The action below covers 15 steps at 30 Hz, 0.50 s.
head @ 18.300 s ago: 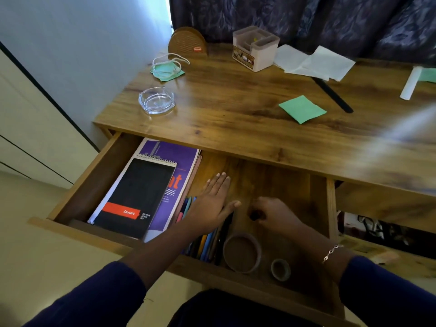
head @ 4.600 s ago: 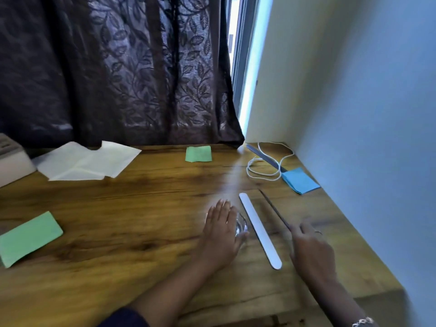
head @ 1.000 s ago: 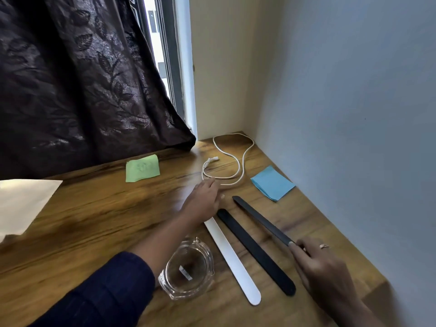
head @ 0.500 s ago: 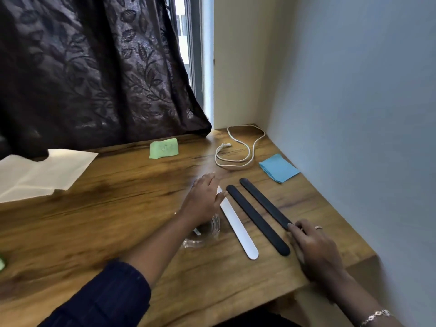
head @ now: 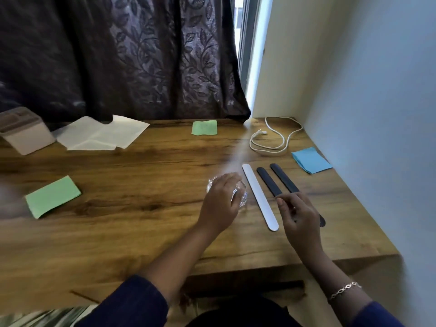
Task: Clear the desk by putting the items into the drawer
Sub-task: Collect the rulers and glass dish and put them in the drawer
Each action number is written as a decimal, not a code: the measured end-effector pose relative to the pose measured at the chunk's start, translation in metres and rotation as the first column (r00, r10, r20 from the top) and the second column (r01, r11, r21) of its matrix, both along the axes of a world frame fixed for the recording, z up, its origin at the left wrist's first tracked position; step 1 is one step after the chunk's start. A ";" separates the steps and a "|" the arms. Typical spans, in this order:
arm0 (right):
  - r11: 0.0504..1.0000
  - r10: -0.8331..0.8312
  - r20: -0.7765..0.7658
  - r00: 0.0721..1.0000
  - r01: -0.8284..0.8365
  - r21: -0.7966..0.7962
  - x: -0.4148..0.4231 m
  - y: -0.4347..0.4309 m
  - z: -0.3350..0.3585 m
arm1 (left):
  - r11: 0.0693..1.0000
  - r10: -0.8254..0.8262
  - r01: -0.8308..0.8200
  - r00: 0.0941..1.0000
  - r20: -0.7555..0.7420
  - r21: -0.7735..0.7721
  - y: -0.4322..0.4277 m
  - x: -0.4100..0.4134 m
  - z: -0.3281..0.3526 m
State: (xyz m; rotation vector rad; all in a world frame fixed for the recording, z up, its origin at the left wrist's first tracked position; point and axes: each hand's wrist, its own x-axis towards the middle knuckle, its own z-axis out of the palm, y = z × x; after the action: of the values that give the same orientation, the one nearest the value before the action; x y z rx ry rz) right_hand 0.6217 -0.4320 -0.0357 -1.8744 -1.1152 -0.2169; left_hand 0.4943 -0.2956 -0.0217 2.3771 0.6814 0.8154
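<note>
Glass is sitting under our left hand, whose fingers are curling down over the rim of the clear dish and gripping it against the desk, in the right half of the surface. Just beside it, our right hand is hovering with bent fingers over the near ends of the inner black strip and the outer black strip. Whether it is pinching one or only touching it, we cannot tell. A white strip is lying between the dish and the black pair, and all three are pointing toward the far right corner, where a blue note and a white cable are resting. We are judging this to be the gathering step, with nothing lifted yet. The drawer is out of view, so the next move is calling for a clean lift of the dish and a careful pick of the thin, flat strips. A green note and white sheets are lying along the far edge.
</note>
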 end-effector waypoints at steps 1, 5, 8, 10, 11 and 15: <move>1.000 0.021 -0.045 0.999 -0.020 0.022 -0.007 -0.001 -0.001 | 0.999 0.002 0.000 1.000 0.029 -0.043 -0.005 -0.004 -0.002; 0.994 0.079 -0.331 0.940 -0.048 0.100 -0.036 -0.012 -0.008 | 0.986 0.059 -0.030 0.982 0.179 -0.164 -0.035 -0.023 -0.006; 0.978 0.172 -0.568 0.805 -0.068 0.199 -0.059 -0.028 -0.009 | 0.968 0.110 -0.043 0.959 0.261 -0.249 -0.069 -0.038 -0.009; 0.969 0.193 -0.659 0.727 -0.034 0.247 -0.076 -0.042 -0.013 | 0.970 0.064 0.000 0.965 0.254 -0.245 -0.096 -0.050 -0.018; 0.965 0.191 -0.715 0.673 0.004 0.261 -0.085 -0.049 -0.015 | 0.970 0.018 0.039 0.972 0.232 -0.240 -0.109 -0.057 -0.025; 0.968 0.100 -0.938 0.333 0.186 0.169 -0.107 -0.070 -0.045 | 0.920 -0.023 0.055 0.996 0.088 -0.388 -0.149 -0.079 -0.062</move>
State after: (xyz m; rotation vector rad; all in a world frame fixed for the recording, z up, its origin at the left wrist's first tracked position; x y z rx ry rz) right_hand 0.5151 -0.5020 -0.0811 -1.3695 -0.1552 0.6611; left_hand 0.4152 -0.4450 -0.0835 1.9801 0.6888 0.6816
